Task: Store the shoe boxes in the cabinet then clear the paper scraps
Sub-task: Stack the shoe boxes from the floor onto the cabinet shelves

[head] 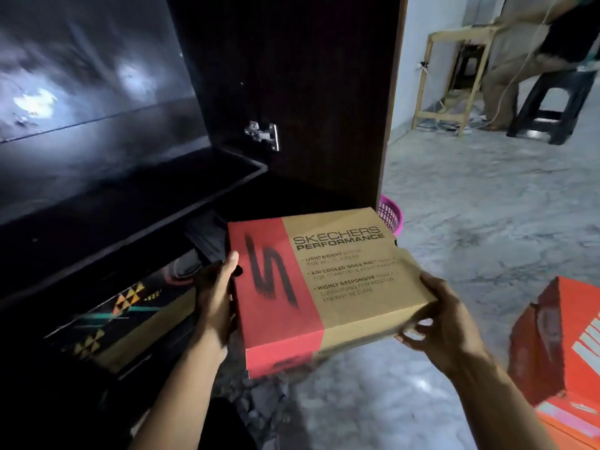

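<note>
The Skechers shoe box (pixel 324 287) was held in the air before the open cabinet (pixel 227 177), gripped at its ends by the left hand (pixel 216 300) and right hand (pixel 444 323). Its loose lid could be snagged on the shelf edge, or the patterned box (pixel 126 319) already stored could be knocked.

Matt cardboard box (pixel 328 287); glossy dark wood cabinet (pixel 97 125) with metal hinge (pixel 263 134); pink plastic basket (pixel 391 216); polished stone floor (pixel 470 206).

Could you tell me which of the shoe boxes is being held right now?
The brown-and-red Skechers box, held between left hand and right hand; the orange boxes sit on the floor.
</note>
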